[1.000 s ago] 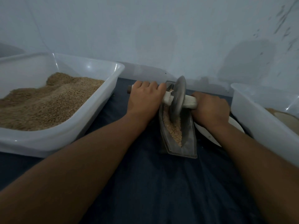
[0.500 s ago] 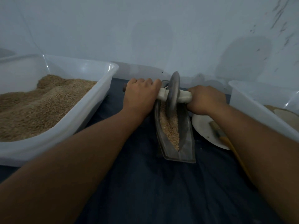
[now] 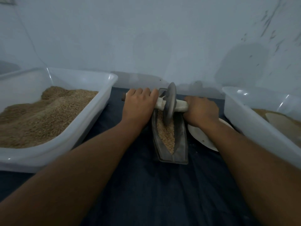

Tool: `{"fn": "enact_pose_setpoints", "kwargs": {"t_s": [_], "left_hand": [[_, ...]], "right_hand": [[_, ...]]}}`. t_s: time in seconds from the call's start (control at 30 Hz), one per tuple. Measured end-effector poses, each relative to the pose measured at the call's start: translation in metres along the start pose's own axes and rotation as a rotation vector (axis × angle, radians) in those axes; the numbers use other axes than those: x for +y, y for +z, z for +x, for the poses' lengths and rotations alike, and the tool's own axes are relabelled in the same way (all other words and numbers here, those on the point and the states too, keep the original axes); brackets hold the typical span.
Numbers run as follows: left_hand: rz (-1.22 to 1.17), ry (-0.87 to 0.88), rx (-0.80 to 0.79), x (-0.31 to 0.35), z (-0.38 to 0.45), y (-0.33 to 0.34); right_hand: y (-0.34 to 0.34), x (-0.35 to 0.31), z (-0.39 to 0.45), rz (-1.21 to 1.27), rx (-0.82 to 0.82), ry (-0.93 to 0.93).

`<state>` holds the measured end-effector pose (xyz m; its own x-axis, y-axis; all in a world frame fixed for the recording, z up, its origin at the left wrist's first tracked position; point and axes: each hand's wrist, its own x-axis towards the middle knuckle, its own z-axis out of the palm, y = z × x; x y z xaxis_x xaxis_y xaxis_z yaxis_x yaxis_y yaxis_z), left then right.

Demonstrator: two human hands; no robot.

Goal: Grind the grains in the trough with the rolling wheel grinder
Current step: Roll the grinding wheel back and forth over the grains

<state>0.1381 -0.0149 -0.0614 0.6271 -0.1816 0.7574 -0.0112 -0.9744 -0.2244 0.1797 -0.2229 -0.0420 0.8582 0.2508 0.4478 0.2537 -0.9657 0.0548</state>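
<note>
Grains (image 3: 167,134) lie in the narrow metal trough (image 3: 180,144), which sits lengthwise on the dark cloth between two plastic tubs, so the wheel can travel along it toward and away from the person. The rolling wheel grinder (image 3: 169,106) stands upright on its edge in the far half of the trough, its rim down in the grains. The left hand (image 3: 139,106) wraps the axle on one side and the right hand (image 3: 202,110) on the other, each grip curled tight round the handle; holding both ends probably keeps the wheel from tipping and lets weight bear down evenly. A white plate (image 3: 203,137) lies just beside the trough, under the right forearm. The left tub (image 3: 91,115) holds a heap of grain. Against half a second ago, the wheel sits at much the same far spot, the forearm now hiding the tool that showed on the plate.
</note>
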Motion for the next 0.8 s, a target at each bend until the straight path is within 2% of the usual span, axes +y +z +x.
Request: {"fn": "enact_pose_setpoints", "kwargs": {"t_s": [0.43, 0.57, 0.8], "left_hand": [[0.022, -0.014, 0.081, 0.007, -0.029, -0.018], [-0.005, -0.021, 0.05, 0.009, -0.034, -0.024], [-0.035, -0.046, 0.101, 0.013, -0.045, -0.03]], "right_hand": [[-0.005, -0.009, -0.037, -0.026, 0.231, -0.03], [-0.008, -0.01, -0.047, 0.036, 0.237, -0.03], [-0.013, -0.014, -0.066, 0.159, 0.332, -0.007]]}}
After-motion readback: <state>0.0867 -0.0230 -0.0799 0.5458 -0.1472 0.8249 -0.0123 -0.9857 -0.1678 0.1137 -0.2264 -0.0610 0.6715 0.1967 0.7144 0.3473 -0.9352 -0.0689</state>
